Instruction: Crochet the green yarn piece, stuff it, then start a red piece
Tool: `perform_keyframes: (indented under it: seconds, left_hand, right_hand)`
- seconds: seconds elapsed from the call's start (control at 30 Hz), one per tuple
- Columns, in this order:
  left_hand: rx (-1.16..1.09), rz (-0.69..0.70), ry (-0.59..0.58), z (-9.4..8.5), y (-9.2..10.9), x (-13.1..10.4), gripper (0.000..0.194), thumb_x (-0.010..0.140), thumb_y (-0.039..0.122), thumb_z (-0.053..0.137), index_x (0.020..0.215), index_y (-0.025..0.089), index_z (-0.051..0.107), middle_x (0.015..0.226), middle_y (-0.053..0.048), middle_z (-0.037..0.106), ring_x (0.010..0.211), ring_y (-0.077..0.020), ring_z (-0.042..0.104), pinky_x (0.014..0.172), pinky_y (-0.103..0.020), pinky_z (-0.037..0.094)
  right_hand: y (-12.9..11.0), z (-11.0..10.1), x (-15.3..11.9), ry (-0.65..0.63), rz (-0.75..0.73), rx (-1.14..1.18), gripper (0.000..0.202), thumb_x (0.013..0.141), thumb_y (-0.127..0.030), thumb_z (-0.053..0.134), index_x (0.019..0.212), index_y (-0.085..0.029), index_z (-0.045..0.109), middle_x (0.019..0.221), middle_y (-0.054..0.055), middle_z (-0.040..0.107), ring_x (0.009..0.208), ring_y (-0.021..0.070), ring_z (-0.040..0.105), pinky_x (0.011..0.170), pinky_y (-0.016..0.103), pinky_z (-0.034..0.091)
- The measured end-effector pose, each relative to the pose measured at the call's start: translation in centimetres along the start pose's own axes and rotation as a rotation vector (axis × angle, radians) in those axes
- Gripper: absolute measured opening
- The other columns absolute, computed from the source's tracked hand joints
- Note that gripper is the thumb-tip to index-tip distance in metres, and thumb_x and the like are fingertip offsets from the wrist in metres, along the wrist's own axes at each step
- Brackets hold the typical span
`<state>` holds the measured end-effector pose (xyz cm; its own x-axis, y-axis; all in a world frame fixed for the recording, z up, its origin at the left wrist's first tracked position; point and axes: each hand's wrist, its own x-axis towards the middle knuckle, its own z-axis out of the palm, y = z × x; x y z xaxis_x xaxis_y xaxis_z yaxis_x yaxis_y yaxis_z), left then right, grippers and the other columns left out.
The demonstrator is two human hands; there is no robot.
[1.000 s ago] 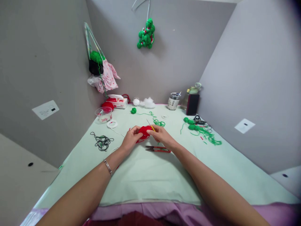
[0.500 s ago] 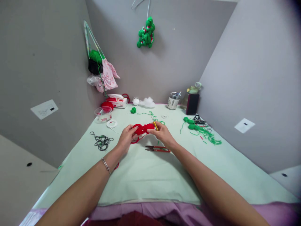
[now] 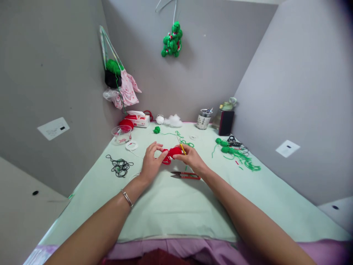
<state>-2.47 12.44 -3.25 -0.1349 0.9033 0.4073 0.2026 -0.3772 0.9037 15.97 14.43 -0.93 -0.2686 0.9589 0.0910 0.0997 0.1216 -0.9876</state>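
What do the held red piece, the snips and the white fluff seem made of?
The red piece looks like soft, matte yarn, perhaps wool or acrylic, with loose strands at one side. The snips seem to have dark metal blades and red handles, either painted metal or plastic. The white fluff is probably cotton or synthetic stuffing, judging by its cloudy, uneven edges.

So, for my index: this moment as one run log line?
left hand: touches red yarn | right hand: holds red yarn, yellow crochet hook | on table: red-handled snips, black yarn tangle
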Motion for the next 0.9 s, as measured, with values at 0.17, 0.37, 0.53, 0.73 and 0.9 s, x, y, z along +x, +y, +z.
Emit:
perform_keyframes:
  seconds: [0.17,0.37,0.53,0.73,0.9]
  left_hand:
    - [0.006,-0.021,-0.096,0.44,-0.48,-0.25,0.007,0.077,0.024,0.071,0.074,0.023,0.064,0.116,-0.01,0.071,0.14,-0.0313,0.046,0.118,-0.048,0.028]
    - [-0.035,-0.119,-0.146,0.2,-0.61,0.27,0.015,0.082,0.034,0.064,0.074,0.022,0.066,0.108,-0.011,0.074,0.124,-0.0321,0.059,0.107,-0.046,0.041]
    - [-0.073,-0.154,-0.168,0.18,-0.26,0.25,0.018,0.075,0.039,0.07,0.076,0.02,0.07,0.111,-0.012,0.075,0.125,-0.0325,0.058,0.106,-0.044,0.042]
    - [-0.122,-0.229,-0.172,0.45,-0.5,0.21,0.015,0.067,0.033,0.07,0.069,0.019,0.069,0.111,-0.011,0.073,0.113,-0.031,0.063,0.098,-0.041,0.047]
    - [-0.23,-0.306,-0.181,0.42,-0.26,0.25,0.023,0.068,0.036,0.069,0.08,0.017,0.069,0.108,-0.01,0.073,0.094,-0.0239,0.067,0.083,-0.035,0.053]
  right_hand:
    - [0.01,0.59,-0.12,0.01,-0.067,-0.02,0.045,0.059,-0.043,0.087,0.088,-0.02,0.061,0.084,-0.001,0.062,0.075,0.0156,0.056,0.068,0.029,0.045]
    - [0.25,0.58,-0.08,-0.007,-0.102,-0.038,0.041,0.065,-0.041,0.085,0.092,-0.02,0.061,0.085,-0.001,0.063,0.072,0.0151,0.057,0.068,0.029,0.046]
    - [0.67,0.63,-0.04,-0.004,-0.123,-0.048,0.041,0.063,-0.038,0.086,0.092,-0.02,0.063,0.086,-0.001,0.063,0.069,0.014,0.054,0.065,0.029,0.043]
    - [0.4,0.83,-0.22,-0.026,-0.094,-0.006,0.038,0.063,-0.036,0.087,0.09,-0.019,0.066,0.085,-0.001,0.065,0.07,0.014,0.054,0.066,0.028,0.043]
    - [0.11,0.77,-0.28,-0.059,-0.008,0.073,0.038,0.068,-0.042,0.083,0.091,-0.02,0.063,0.072,-0.005,0.054,0.056,0.0084,0.038,0.05,0.024,0.028]
